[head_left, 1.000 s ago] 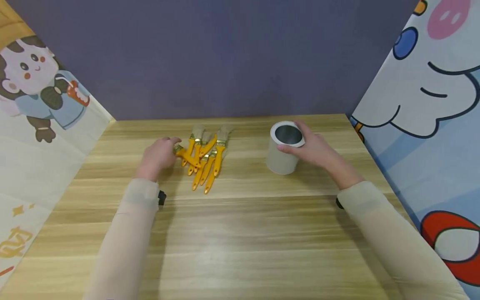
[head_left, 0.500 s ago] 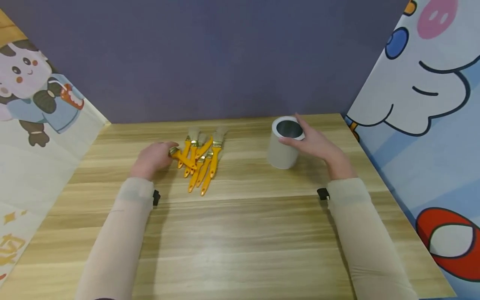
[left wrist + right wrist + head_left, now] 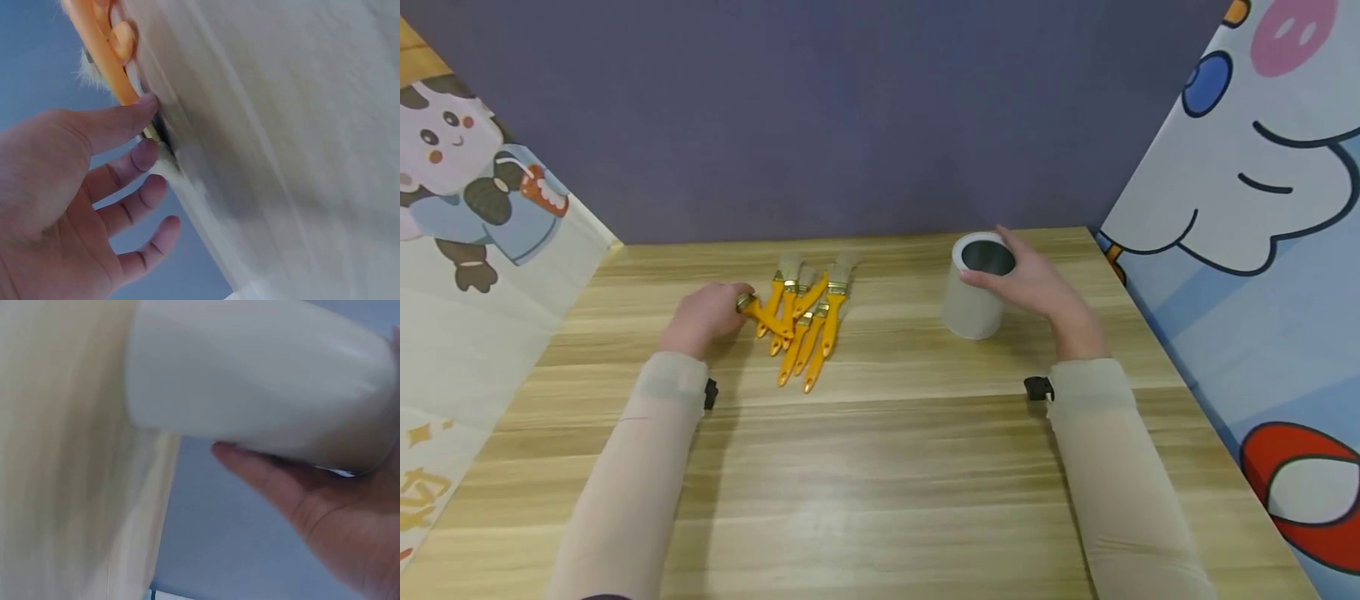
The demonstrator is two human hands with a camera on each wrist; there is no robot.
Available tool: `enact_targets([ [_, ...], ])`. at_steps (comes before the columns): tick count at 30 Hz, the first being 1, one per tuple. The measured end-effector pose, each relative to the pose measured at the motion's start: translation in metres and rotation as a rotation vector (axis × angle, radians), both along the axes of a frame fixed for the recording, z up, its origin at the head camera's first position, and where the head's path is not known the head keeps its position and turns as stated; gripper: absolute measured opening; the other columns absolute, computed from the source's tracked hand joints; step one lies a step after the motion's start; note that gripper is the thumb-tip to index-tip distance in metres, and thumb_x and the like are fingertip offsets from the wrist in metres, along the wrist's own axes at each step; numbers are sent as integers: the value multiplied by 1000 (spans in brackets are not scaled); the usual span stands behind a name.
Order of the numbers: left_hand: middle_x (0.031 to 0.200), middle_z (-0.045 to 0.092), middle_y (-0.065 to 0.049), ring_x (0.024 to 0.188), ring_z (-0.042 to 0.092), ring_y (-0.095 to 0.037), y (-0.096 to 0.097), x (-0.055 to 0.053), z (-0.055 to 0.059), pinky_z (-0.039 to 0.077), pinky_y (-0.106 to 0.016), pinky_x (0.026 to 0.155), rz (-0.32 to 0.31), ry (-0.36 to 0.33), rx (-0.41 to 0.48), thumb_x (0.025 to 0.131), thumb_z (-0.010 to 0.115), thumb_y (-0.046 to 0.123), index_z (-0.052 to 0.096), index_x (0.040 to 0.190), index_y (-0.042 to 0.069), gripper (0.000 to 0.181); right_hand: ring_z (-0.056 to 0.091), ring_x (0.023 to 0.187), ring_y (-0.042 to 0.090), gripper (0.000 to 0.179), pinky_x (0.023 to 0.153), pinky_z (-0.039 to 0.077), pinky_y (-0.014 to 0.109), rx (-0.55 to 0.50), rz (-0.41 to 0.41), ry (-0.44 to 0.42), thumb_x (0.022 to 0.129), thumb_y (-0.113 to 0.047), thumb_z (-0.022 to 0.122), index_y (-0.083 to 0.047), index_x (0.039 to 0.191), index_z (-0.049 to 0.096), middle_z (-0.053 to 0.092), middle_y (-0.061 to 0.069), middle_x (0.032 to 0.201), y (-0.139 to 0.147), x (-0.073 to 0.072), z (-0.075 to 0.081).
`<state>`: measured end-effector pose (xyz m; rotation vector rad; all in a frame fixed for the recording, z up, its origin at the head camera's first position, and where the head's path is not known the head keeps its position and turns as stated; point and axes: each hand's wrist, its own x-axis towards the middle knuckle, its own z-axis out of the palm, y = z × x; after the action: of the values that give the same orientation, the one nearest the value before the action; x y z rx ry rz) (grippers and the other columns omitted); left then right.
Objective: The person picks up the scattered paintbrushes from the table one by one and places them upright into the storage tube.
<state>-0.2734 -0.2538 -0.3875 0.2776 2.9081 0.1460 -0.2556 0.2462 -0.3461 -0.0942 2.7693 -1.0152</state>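
Several orange-handled paintbrushes (image 3: pixel 805 321) lie in a loose pile on the wooden table (image 3: pixel 880 467), bristles pointing away from me. My left hand (image 3: pixel 730 307) is at the pile's left side, where its thumb and forefinger pinch the metal band of the leftmost paintbrush (image 3: pixel 762 315). The left wrist view shows that left hand (image 3: pixel 147 130) on the same paintbrush (image 3: pixel 103 47), with the other fingers loosely spread. A white cylindrical can (image 3: pixel 973 296) with a dark open top stands upright at the right. My right hand (image 3: pixel 1009 275) wraps round its upper part. Close up, the can (image 3: pixel 250 381) fills the right wrist view, with the right hand's (image 3: pixel 294 487) thumb against its wall.
A dark purple wall closes off the table's far edge. Cartoon-printed panels stand along the left side (image 3: pixel 467 250) and the right side (image 3: pixel 1262 208). Bare wood stretches from the brushes and can to the near edge.
Both hands keep their places on the brush and the can. My right forearm has swung inward, and the view has shifted slightly.
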Motion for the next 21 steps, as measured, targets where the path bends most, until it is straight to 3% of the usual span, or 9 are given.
enact_targets([
  [9,131,70,-28,117,67,-49,-8,0,-6,56,-66,88,82,64,14,100,76,40,60,145,13,55,33,155,52,122,115,42,70,-47,-51,0,84,-80,71,-34,173,0,21,24,176,1,-5,-5],
  [15,124,72,-28,106,71,-46,-11,-3,-5,57,-65,83,72,88,-44,98,74,52,61,141,12,61,36,153,51,121,109,49,65,-66,-52,-3,86,-76,72,-32,173,0,21,25,176,4,-3,-2],
  [21,134,71,-23,120,67,-49,-23,1,1,45,-80,100,-19,60,-66,97,78,41,65,140,12,53,41,149,49,120,98,57,57,-81,-47,-17,86,-76,72,-32,173,2,24,25,174,0,-3,-4],
])
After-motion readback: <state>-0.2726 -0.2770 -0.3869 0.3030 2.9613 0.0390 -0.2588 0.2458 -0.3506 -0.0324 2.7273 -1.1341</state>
